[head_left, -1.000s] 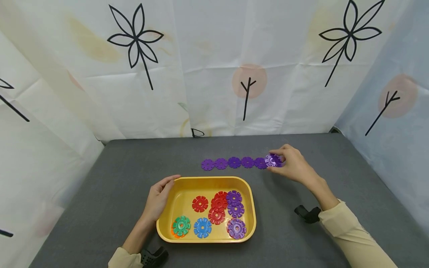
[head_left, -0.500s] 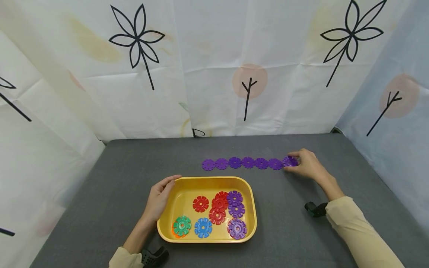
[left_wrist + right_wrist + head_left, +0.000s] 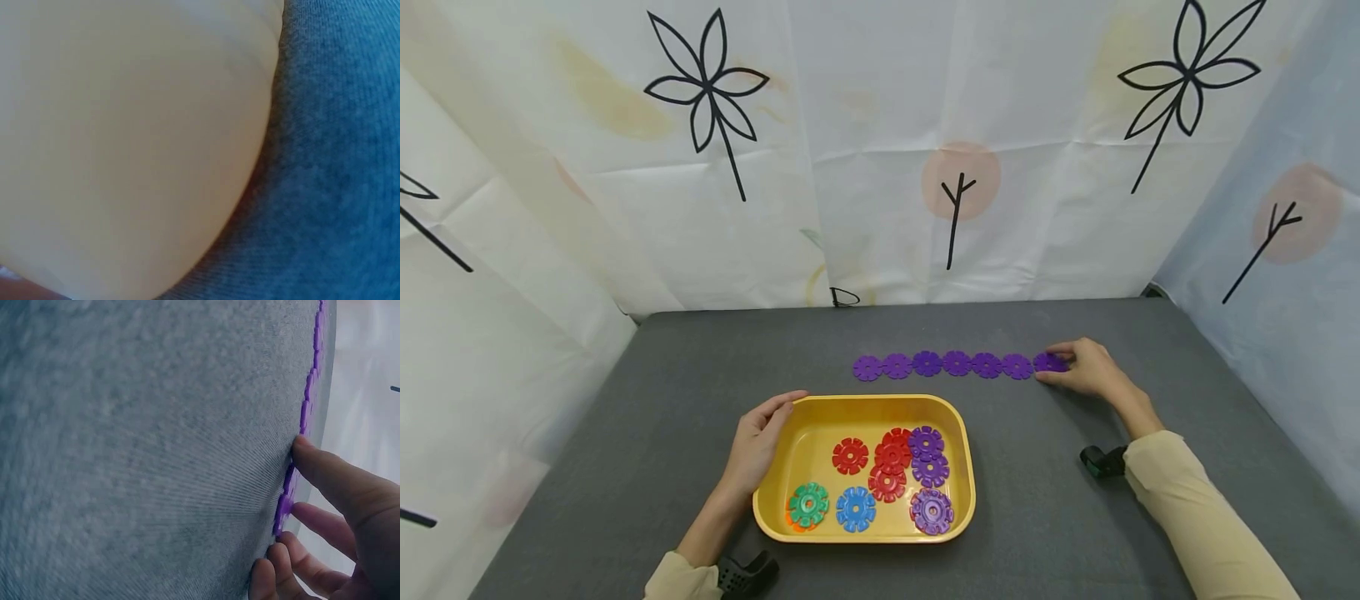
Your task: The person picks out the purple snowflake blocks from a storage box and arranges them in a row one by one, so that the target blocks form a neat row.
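Note:
A row of several purple flower-shaped plastic discs (image 3: 957, 363) runs across the far part of the table. At its right end my right hand (image 3: 1090, 368) pinches the last purple disc (image 3: 1049, 362), thumb on the near side and fingers on the far side. The right wrist view shows the thumb (image 3: 331, 472) and fingertips at the edges of the purple discs (image 3: 284, 503), close on the cloth. My left hand (image 3: 754, 442) holds the far left corner of a yellow tray (image 3: 865, 400). Only a pale sleeve (image 3: 137, 144) and the cloth show in the left wrist view.
Inside the tray lie red discs (image 3: 850, 456), purple discs (image 3: 932, 511), a blue disc (image 3: 855, 509) and a green disc (image 3: 809, 504) over an orange one. Grey cloth (image 3: 1045, 517) covers the table. A patterned white curtain (image 3: 865, 167) hangs behind.
My right hand let go of one purple disc at the row's end and moved right with another, which now lies lower, flat beside the row. The left hand and tray stayed put.

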{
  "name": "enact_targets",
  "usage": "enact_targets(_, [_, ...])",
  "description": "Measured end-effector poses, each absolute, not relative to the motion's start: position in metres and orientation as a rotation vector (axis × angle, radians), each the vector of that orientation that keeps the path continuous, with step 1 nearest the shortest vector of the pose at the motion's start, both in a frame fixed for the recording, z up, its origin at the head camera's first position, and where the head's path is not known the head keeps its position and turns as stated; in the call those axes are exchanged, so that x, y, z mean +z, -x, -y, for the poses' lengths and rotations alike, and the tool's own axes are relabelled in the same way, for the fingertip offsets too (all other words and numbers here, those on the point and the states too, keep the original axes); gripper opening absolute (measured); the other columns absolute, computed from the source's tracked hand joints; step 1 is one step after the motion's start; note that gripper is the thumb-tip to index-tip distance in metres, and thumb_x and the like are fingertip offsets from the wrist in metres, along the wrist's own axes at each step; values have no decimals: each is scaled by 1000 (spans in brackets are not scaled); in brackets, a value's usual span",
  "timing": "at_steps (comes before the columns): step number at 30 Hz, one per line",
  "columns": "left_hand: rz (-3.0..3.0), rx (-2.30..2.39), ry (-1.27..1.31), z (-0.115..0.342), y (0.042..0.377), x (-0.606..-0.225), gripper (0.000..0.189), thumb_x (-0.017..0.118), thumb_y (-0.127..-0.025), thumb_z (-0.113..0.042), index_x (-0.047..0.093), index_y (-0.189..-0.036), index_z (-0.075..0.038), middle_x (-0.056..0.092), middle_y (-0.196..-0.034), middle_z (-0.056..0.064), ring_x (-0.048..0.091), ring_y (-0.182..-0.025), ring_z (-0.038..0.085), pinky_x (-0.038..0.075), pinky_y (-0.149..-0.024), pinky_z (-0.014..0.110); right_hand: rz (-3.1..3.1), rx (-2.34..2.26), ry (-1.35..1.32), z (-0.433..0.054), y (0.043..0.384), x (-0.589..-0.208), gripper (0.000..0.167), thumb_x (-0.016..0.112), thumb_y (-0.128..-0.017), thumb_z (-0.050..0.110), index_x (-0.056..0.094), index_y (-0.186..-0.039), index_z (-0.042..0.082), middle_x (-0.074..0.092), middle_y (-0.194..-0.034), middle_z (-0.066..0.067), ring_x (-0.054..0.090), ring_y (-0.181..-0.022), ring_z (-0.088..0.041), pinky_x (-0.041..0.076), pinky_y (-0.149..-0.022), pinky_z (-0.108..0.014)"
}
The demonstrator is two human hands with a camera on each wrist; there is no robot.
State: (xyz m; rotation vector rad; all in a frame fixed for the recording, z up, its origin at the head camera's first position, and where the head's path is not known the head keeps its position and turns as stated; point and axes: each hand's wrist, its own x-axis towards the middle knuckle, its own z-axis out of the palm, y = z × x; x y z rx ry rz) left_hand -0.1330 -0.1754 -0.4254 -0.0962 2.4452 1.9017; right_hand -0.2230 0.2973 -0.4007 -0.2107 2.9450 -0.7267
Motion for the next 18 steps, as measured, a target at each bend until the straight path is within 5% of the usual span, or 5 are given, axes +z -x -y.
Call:
enact_targets(4, [-2451, 1898, 102, 175, 133, -426, 36, 43, -111, -23, 62, -138, -7, 63, -138, 16, 67, -112, 26, 56, -86, 16, -2921, -729, 189, -299, 223, -402, 62, 78, -90, 29, 60, -133, -12, 63, -127, -38, 64, -110, -49, 55, -87, -55])
enact_targets(10, [-2454, 1897, 105, 175, 134, -426, 36, 43, -111, -23, 62, -137, -7, 63, -138, 16, 67, -111, 24, 55, -86, 16, -2892, -731, 167, -299, 221, -402, 60, 75, -92, 26, 58, -135, -12, 61, -127, -40, 60, -81, -24, 48, -70, -34])
enact_targets(18, [-2429, 1914, 87, 176, 133, -426, 37, 44, -111, -26, 62, -138, -7, 64, -135, 17, 69, -106, 21, 57, -84, 18, -2918, -752, 192, -297, 218, -402, 58, 76, -91, 25, 60, -133, -12, 63, -125, -39, 64, -85, -23, 54, -74, -39])
